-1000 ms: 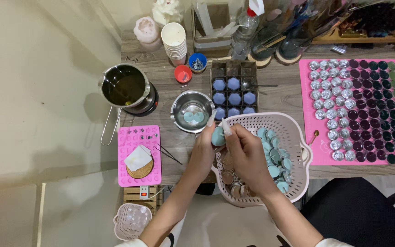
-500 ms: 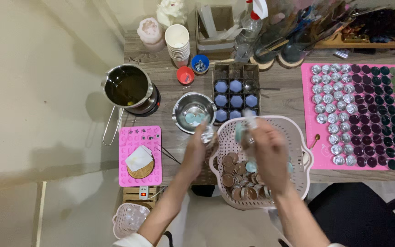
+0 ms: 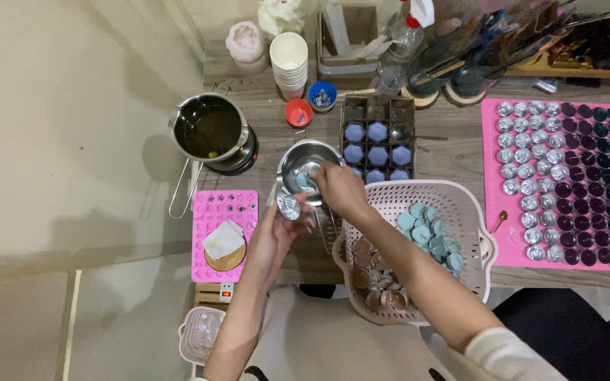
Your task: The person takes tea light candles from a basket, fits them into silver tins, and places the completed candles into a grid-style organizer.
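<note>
Holding a small empty foil cup (image 3: pixel 289 207) pinched in my left hand (image 3: pixel 277 236), I reach my right hand (image 3: pixel 340 189) over the round steel bowl (image 3: pixel 298 159), its fingers closed on a pale blue wax disc (image 3: pixel 306 181) at the rim. Just beside sits the pink slotted plastic basket (image 3: pixel 460 204) on the wooden surface (image 3: pixel 453 152). Loosening early could drop the disc outside the bowl.
</note>
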